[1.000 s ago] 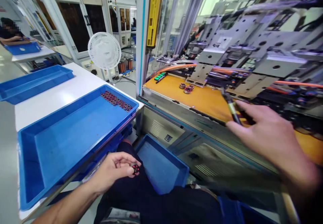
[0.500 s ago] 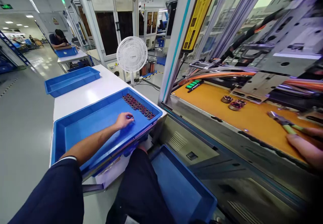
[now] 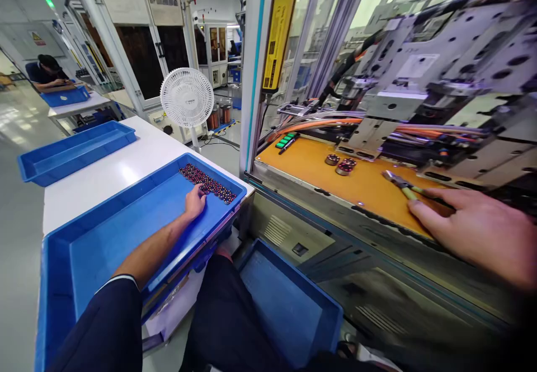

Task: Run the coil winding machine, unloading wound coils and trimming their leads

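Observation:
My left hand (image 3: 195, 202) is closed at the near edge of a block of small dark round parts (image 3: 213, 186) in the blue tray (image 3: 126, 215); whatever its fingertips grip is too small to name. Over the orange work surface (image 3: 310, 165), my right hand (image 3: 465, 215) has thumb and fingers around the green handles of the pliers (image 3: 398, 184), whose jaws point left. Several dark round parts with metal sides (image 3: 344, 167) stand on that surface, left of the pliers.
Machine fixtures (image 3: 373, 131) with orange hoses hang over the back of the orange surface. A white fan (image 3: 187, 98) stands behind the table. Another blue tray (image 3: 79, 151) lies at the table's far left, one more (image 3: 289, 305) below. A person (image 3: 50, 73) sits far left.
The view has turned to the right. My left hand has moved its round part up against the block of parts. My right hand shows more fully, still holding the pliers.

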The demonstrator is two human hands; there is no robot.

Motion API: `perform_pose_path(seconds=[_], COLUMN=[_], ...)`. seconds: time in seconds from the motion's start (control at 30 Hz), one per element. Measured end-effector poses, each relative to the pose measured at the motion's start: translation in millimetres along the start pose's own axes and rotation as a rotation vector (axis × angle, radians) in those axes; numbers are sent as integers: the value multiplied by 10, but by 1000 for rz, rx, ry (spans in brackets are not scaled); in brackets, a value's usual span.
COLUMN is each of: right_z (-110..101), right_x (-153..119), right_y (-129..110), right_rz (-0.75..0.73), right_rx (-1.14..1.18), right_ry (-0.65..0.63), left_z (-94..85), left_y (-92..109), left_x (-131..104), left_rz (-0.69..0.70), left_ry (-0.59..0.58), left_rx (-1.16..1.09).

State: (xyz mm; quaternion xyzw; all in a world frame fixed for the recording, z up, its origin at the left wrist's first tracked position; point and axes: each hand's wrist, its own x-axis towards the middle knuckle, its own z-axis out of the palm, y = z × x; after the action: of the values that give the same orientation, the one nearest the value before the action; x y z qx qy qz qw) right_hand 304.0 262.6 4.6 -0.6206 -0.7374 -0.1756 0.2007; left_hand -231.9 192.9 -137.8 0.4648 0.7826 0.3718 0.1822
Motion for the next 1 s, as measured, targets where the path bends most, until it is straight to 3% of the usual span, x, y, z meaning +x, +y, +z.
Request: perform_pose_path(seconds=[0.1,0.17,0.3,0.37,0.43,0.5,0.57,0.63,0.73,0.87,1.0], right_z=[-223,-256,-269,-337,-415,-457,-461,-455,-456,-453,-434], right_x=[-1,-3,-9,-19,-48,-95,-145,-177,-187,-189,-191], right_y=[-222,-264,-257,-273,-306,-341,-363,-369,-365,-345,-327], right_rz=[56,82,157,163,139,115,95,81,66,41,24], right_rx=[-59,-11,96,106,76,25,-22,-40,-18,35,71], right_ry=[-132,-121,-92,-96,-113,-136,-168,-186,-177,-158,-153], left_z=[-70,-183,-479,-501,-355,-77,253,567,931,1136,1056], left_y=[147,338,871,1201,1569,1960,2356,2732,3162,3377,3256], left_x=[-144,-267,-452,-509,-570,-632,-686,-740,-816,-865,-891], left_rz=[16,72,305,415,491,536,567,558,500,410,397], left_ry=[-13,-22,-67,-70,-44,-51,-137,-196,-183,-126,-123], left_rx=[-27,-23,-2,-17,-77,-155,-208,-229,-218,-229,-337])
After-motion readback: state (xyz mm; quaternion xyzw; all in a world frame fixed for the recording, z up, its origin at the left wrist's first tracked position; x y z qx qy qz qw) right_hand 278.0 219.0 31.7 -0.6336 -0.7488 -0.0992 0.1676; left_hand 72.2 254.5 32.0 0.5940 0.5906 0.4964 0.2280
